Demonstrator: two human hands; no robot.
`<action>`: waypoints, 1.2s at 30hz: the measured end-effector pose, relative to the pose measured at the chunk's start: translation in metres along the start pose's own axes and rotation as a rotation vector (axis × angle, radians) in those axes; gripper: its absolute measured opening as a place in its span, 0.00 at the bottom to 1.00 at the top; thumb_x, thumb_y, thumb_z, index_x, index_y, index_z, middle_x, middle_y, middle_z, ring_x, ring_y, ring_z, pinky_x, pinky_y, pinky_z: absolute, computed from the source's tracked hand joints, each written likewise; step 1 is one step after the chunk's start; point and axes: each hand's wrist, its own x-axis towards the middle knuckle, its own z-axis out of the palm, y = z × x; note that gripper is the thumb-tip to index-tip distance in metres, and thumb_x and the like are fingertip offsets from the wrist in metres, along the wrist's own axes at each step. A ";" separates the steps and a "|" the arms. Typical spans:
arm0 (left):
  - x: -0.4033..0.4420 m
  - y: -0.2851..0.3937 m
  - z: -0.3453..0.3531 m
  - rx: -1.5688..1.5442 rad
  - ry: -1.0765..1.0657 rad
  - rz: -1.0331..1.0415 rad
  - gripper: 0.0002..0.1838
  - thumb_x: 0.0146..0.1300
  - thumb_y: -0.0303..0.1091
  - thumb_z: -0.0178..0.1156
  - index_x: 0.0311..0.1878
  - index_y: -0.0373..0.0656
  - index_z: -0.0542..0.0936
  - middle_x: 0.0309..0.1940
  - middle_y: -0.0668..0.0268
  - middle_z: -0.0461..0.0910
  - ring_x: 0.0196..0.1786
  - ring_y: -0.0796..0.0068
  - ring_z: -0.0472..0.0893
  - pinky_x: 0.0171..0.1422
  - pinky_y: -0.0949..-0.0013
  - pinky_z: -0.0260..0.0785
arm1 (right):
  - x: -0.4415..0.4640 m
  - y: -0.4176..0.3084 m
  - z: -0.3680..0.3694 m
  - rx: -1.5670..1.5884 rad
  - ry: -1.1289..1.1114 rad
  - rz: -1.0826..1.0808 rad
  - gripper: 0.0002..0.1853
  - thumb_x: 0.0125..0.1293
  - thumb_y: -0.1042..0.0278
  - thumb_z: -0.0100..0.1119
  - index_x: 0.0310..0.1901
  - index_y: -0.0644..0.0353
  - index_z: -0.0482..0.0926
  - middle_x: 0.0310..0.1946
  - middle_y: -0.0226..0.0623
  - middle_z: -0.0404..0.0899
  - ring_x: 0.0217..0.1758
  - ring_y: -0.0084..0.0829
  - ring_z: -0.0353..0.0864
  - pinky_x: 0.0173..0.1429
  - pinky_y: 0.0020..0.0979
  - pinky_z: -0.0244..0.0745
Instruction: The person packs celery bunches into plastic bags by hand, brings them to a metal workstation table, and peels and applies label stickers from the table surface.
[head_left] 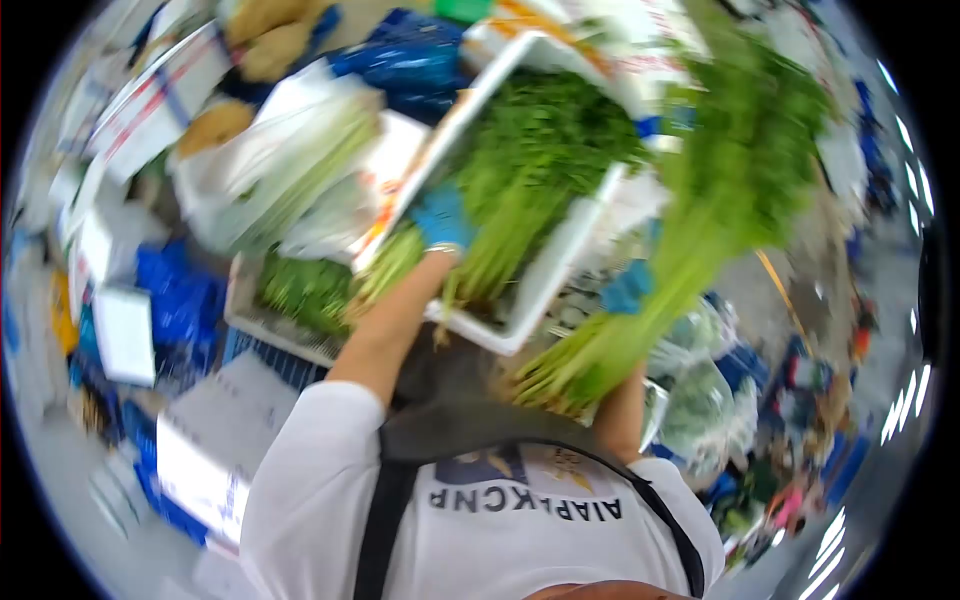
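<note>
A white foam box (548,280) in front of me holds leafy green celery (540,160), its stalks pointing towards me. My left hand (440,217), in a blue glove, reaches into the box and touches the stalks along its left side. Its fingers are blurred and partly hidden, so their grip is unclear. To the right of the box, my right hand (628,287), also blue-gloved, is closed around a large bunch of celery (700,220). The root ends of this bunch point down towards my body, and its leaves, smeared by motion, spread up and away.
Left of the box lie a plastic bag of green stalks (300,190) and a crate of leafy greens (310,290). Bagged vegetables (695,400) sit at the lower right. A white carton (215,440) stands at the lower left, near blue plastic bags (180,290).
</note>
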 end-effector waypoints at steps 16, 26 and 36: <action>0.077 -0.463 -0.134 -1.680 0.304 -0.606 0.26 0.63 0.45 0.61 0.54 0.32 0.74 0.41 0.53 0.80 0.38 0.65 0.80 0.46 0.61 0.73 | 0.214 0.125 0.046 -0.237 -0.003 -0.223 0.38 0.59 0.50 0.62 0.68 0.56 0.62 0.58 0.35 0.71 0.61 0.37 0.71 0.70 0.46 0.62; -0.039 -0.395 -0.175 -1.847 0.232 -0.280 0.22 0.73 0.50 0.46 0.57 0.42 0.72 0.26 0.71 0.69 0.26 0.82 0.68 0.35 0.73 0.68 | 0.358 0.369 0.017 -0.225 0.153 0.170 0.23 0.62 0.56 0.61 0.57 0.54 0.74 0.51 0.34 0.78 0.54 0.32 0.77 0.60 0.37 0.74; -0.073 -0.403 -0.120 -1.870 0.009 -0.400 0.21 0.70 0.53 0.52 0.46 0.42 0.72 0.31 0.73 0.70 0.26 0.83 0.67 0.30 0.76 0.65 | 0.427 0.527 -0.026 -0.161 0.008 0.265 0.21 0.64 0.64 0.60 0.58 0.59 0.73 0.49 0.36 0.79 0.52 0.30 0.80 0.54 0.34 0.80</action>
